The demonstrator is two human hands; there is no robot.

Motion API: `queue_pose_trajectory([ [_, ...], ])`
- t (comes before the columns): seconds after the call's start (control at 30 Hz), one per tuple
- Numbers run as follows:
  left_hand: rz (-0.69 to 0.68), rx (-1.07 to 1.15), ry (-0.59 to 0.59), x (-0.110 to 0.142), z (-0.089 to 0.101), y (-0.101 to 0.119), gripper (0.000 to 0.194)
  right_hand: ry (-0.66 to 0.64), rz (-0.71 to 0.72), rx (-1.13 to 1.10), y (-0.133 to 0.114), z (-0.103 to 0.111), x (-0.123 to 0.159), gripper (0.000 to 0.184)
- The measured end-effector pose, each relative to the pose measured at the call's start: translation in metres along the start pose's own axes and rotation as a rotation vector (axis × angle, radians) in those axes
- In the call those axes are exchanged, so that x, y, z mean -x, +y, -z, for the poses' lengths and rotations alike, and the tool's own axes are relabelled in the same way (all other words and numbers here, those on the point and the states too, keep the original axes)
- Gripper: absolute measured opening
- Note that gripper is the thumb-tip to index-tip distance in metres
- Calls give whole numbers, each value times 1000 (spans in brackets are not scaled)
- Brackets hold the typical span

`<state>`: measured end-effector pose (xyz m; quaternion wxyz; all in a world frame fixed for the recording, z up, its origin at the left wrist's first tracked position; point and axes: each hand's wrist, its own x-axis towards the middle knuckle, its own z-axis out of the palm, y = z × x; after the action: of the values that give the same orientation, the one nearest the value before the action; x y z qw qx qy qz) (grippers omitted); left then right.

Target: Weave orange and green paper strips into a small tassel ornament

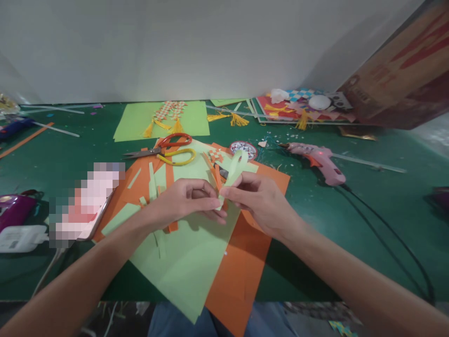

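Note:
My left hand (196,199) and my right hand (254,199) meet over the sheets, each pinching a light green paper strip (234,169). The strip bends into a loop above my right thumb. Its lower end lies at my left thumb. Orange paper strips (217,177) stick up just behind my fingers, and I cannot tell whether they are held. Below lie light green paper (189,276) and orange paper (242,271). Scissors (159,152) with one red and one yellow handle rest beyond my left hand. Cut strips (152,182) are scattered beside it.
On the right lies a pink glue gun (315,159) with a lit red light and a black cord (393,229). A phone (87,201) is on the left. Woven pieces with yellow tassels (170,112) lie at the back, near a round dish (243,150) of small bits.

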<state>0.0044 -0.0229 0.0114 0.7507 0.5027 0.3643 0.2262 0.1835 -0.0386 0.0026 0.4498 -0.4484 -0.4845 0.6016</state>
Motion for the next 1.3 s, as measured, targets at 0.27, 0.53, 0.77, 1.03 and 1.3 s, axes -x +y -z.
queue_pose_trajectory([
  [0.27,23,-53,-11,1,0,0,19,2,2,-13,-1,0,-1,33],
  [0.53,20,-79,-27,0,1,0,19,16,-8,11,-1,-1,-1,35],
  [0.77,22,-126,-9,0,1,-1,22,17,1,15,-1,-1,-1,36],
  [1.03,7,-83,-28,0,1,-2,20,19,0,10,-2,-1,-1,36],
  [1.3,10,-49,-35,-1,1,-3,18,36,-7,18,-2,-2,-1,38],
])
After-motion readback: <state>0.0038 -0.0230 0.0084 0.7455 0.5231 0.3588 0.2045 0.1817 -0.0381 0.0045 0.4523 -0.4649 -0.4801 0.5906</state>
